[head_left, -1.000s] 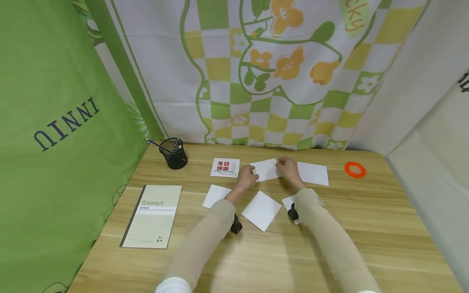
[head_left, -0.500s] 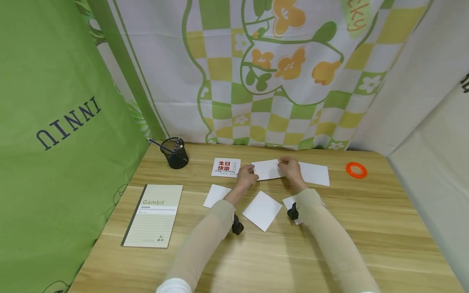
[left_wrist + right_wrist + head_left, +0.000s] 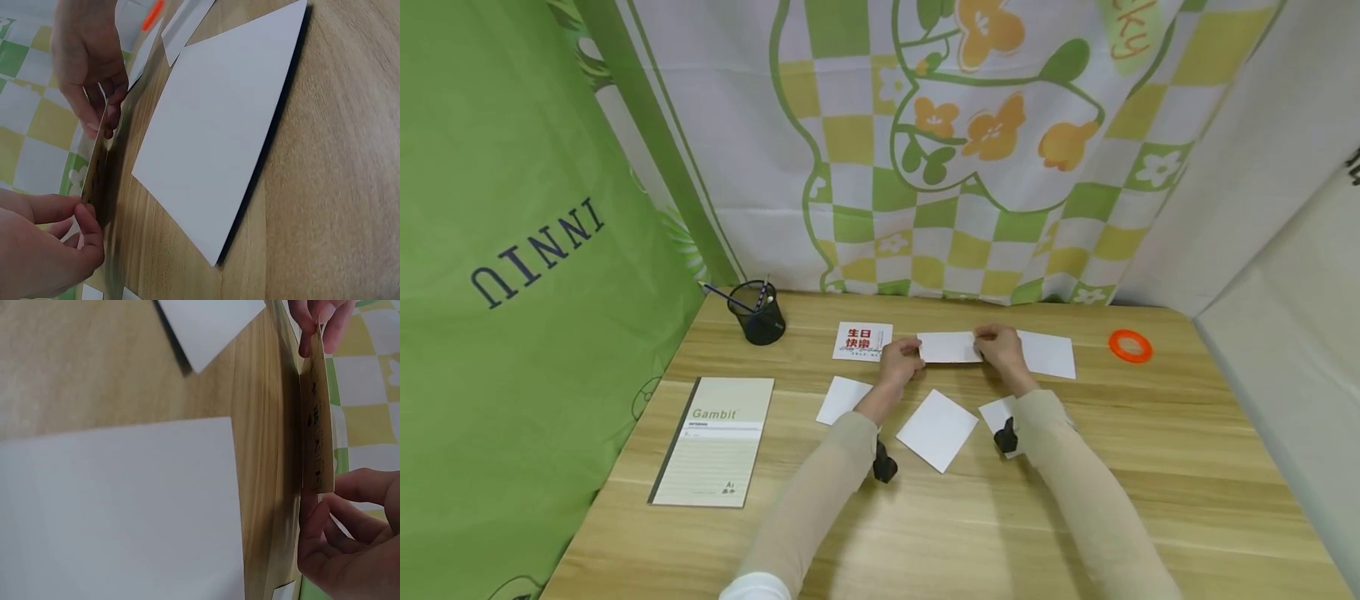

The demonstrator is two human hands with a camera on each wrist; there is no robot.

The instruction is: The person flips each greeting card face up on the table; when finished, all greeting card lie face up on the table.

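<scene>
We see the left hand (image 3: 900, 362) and right hand (image 3: 1003, 350) pinching opposite ends of a tilted card (image 3: 950, 348), dark markings on its underside, between the "Happy Birthday" card (image 3: 859, 340) and a white card (image 3: 1049, 356) at the wooden table's (image 3: 1180, 442) far side.

Beside the flat white card (image 3: 219, 125), the left hand (image 3: 47, 250) and right hand (image 3: 87, 59) pinch a thin card (image 3: 96, 164) (seen nearly edge-on) by opposite ends
</scene>
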